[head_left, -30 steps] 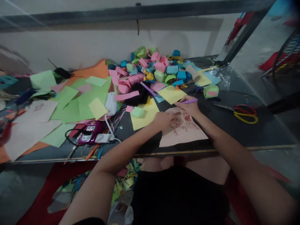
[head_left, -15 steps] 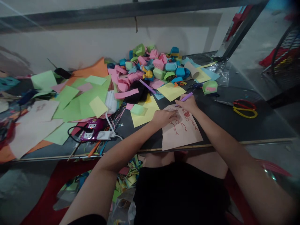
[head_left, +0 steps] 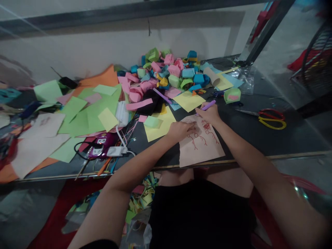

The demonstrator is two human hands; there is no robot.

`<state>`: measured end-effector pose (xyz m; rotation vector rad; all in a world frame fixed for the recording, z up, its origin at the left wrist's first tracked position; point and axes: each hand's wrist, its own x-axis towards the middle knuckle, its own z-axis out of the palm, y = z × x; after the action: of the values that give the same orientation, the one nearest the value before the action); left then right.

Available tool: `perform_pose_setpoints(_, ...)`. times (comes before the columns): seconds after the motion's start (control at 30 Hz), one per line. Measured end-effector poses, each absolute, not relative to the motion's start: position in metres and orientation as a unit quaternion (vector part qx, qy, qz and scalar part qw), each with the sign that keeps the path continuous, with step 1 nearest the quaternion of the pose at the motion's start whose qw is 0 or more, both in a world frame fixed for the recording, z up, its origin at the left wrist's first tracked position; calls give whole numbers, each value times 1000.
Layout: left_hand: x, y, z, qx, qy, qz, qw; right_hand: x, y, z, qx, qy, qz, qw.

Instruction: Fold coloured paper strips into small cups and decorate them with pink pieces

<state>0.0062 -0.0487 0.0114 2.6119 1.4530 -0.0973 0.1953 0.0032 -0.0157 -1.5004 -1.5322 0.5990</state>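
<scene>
Paper [head_left: 200, 151] bearing red stick figures lies right of centre frame, where our left hand [head_left: 181, 130] rests over its left side, fingers loosely bent and apparently gripping nothing, while our right hand's fingers close round a purple pen [head_left: 210, 104]. We judge that lighter left-hand pressure could let the sheet skid or crease, its lower-left corner being at the tabletop's [head_left: 246, 139] front edge. Yellow paper [head_left: 188, 101] crowds us above; rightward, bare tabletop separates our forearm from the scissors [head_left: 260, 114].
</scene>
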Motion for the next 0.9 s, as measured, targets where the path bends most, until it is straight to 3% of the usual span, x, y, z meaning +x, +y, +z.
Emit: perform_pose_setpoints(0.9, 4, -47, 4, 868, 490, -16, 80, 201, 3, -13, -621, -643, 217, 392)
